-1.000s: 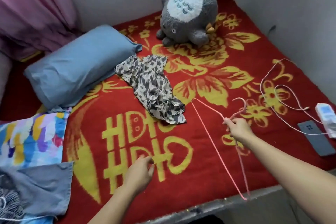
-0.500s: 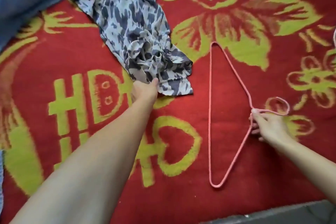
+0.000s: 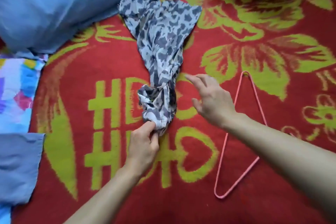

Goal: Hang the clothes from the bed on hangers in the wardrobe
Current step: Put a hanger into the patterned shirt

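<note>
left hand (image 3: 143, 148) is pinching the bunched near end of the patterned garment (image 3: 160, 45), stretched out on the red blanket (image 3: 263, 205) beside the blue pillow (image 3: 54, 5). Right hand (image 3: 212, 102) hovers fingers-spread just right of the garment, and the pink hanger (image 3: 238, 138) lies flat further right, nobody holding it.

**Garment dragged closer, hanger released**

The left hand (image 3: 143, 143) now pinches the near end of the patterned garment (image 3: 160, 42), which is dragged toward the person and stretched long. The right hand (image 3: 212, 102) has left the pink hanger (image 3: 256, 96) and hovers open beside the garment.

Left hand (image 3: 143, 148) pinching patterned garment (image 3: 160, 42) (bunched), pink hanger (image 3: 241, 132) beside
</note>
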`<state>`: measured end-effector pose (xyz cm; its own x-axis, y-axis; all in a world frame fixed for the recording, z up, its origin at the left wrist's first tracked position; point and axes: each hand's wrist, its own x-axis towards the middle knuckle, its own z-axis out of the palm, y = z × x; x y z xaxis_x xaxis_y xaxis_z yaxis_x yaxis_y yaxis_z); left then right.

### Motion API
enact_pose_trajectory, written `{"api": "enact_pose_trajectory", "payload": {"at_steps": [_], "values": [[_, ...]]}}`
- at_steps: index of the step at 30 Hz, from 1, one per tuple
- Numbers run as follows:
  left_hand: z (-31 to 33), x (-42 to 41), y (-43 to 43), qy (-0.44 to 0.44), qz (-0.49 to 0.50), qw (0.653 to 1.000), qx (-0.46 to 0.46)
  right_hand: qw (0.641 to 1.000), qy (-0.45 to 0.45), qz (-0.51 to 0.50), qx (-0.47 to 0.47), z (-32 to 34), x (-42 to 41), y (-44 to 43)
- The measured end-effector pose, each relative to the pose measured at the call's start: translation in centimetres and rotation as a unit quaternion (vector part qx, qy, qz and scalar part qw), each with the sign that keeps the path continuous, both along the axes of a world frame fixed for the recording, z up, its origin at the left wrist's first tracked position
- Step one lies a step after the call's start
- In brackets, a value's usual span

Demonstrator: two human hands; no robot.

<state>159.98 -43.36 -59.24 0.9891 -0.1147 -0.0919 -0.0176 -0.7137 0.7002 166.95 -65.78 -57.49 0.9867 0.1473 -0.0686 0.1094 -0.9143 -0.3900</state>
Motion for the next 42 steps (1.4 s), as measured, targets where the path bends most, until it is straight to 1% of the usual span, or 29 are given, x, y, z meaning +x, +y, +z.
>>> {"api": "enact_pose_trajectory", "payload": {"at_steps": [2, 4, 7, 10, 11, 13, 15, 16, 17, 19, 22, 25, 26, 30, 33, 35, 38, 40, 41, 42], "values": [[0.5, -1.9, 1.3, -0.005, -0.029, 1.000, 0.007, 0.997, 0.018, 0.074, -0.012, 0.4, 1.1, 4.2], [0.9, -4.3, 2.5, -0.022, -0.070, 0.997, 0.026, 0.987, 0.039, 0.156, -0.028, 0.2, 0.9, 7.3], [1.7, -7.8, 4.0, -0.022, -0.116, 0.992, 0.035, 0.954, 0.034, 0.291, -0.069, -0.6, -1.1, 10.4], [2.8, -11.7, 4.6, -0.006, -0.136, 0.990, 0.031, 0.922, 0.068, 0.369, -0.101, -2.3, -4.5, 11.9], [3.0, -13.1, 4.9, 0.012, -0.126, 0.992, 0.023, 0.913, 0.087, 0.379, -0.119, -2.9, -5.7, 12.0], [3.0, -15.9, 5.8, 0.057, -0.088, 0.994, 0.018, 0.914, 0.150, 0.352, -0.137, -3.7, -8.1, 11.5], [3.0, -18.3, 7.2, 0.106, -0.041, 0.993, 0.027, 0.931, 0.225, 0.270, -0.095, -3.9, -10.2, 10.0], [3.1, -19.4, 7.8, 0.121, -0.018, 0.992, 0.027, 0.941, 0.242, 0.229, -0.065, -3.7, -11.1, 9.1], [3.4, -20.2, 8.5, 0.135, 0.011, 0.990, 0.025, 0.950, 0.236, 0.200, -0.037, -3.2, -11.9, 8.3], [4.3, -21.1, 9.7, 0.153, 0.068, 0.986, 0.010, 0.965, 0.198, 0.173, 0.019, -1.2, -13.4, 7.0], [7.1, -20.6, 11.0, 0.128, 0.135, 0.982, -0.023, 0.969, 0.146, 0.134, 0.148, 4.3, -15.7, 6.2], [12.4, -18.0, 11.4, 0.107, 0.186, 0.967, -0.135, 0.957, 0.094, 0.085, 0.260, 10.1, -17.7, 5.8], [14.6, -17.0, 11.5, 0.088, 0.188, 0.964, -0.167, 0.952, 0.085, 0.072, 0.285, 12.1, -18.1, 5.8], [23.4, -14.3, 11.6, -0.015, 0.175, 0.957, -0.231, 0.930, 0.043, 0.008, 0.365, 21.5, -19.6, 7.3], [30.5, -13.7, 12.5, -0.066, 0.159, 0.952, -0.253, 0.907, -0.037, -0.039, 0.418, 29.6, -20.1, 8.4], [35.3, -13.8, 13.1, -0.100, 0.135, 0.953, -0.253, 0.899, -0.084, -0.044, 0.427, 35.0, -20.7, 8.3], [42.3, -14.6, 13.6, -0.144, 0.083, 0.956, -0.241, 0.906, -0.135, -0.022, 0.400, 42.2, -22.2, 7.9], [46.7, -15.9, 13.9, -0.177, 0.028, 0.965, -0.190, 0.919, -0.193, -0.014, 0.345, 46.2, -23.2, 7.7], [48.6, -16.5, 14.2, -0.202, -0.008, 0.969, -0.145, 0.926, -0.227, -0.015, 0.303, 47.9, -23.6, 7.5], [50.2, -17.2, 14.5, -0.236, -0.041, 0.968, -0.080, 0.932, -0.261, -0.015, 0.252, 49.4, -24.1, 7.4]]}}
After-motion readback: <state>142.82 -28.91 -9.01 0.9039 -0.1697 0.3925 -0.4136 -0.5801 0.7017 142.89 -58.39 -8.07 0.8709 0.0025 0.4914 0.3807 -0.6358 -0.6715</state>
